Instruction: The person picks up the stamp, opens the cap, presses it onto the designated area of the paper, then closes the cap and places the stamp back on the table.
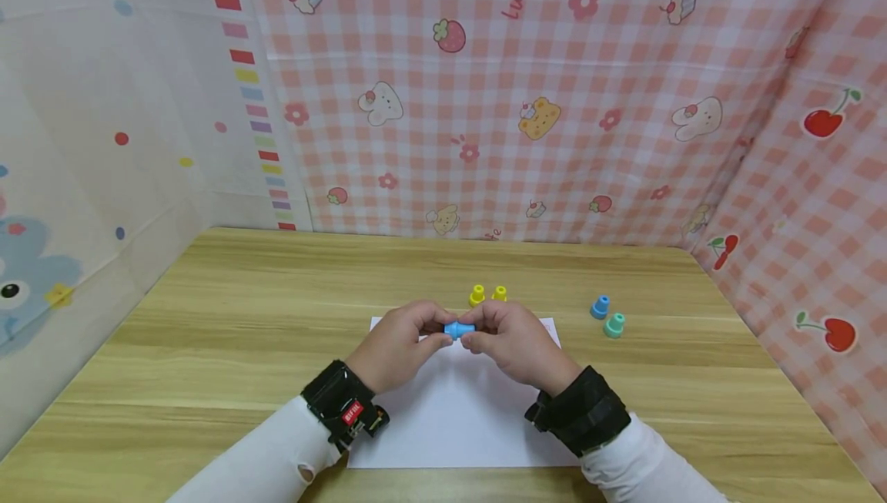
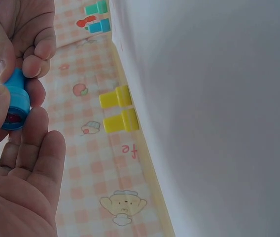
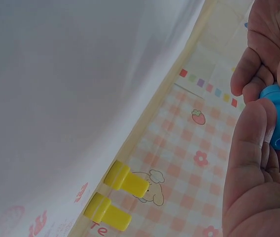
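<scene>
While two hands [image 1: 393, 347] [image 1: 524, 343] pinch one blue stamp [image 1: 460, 330], four others [image 1: 477, 296] [image 1: 500, 293] [image 1: 600, 307] [image 1: 614, 326] stand.

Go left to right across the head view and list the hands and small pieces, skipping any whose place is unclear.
Left hand, held blue piece, right hand, unheld blue piece, green piece.

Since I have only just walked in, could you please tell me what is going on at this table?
A person's left hand and right hand together pinch a small light-blue piece above a white sheet of paper on the wooden table. Two yellow pieces of similar shape stand near the paper's far edge. Off to the right of the paper stand a blue piece and a green piece, neither of them touched by the hands.
</scene>
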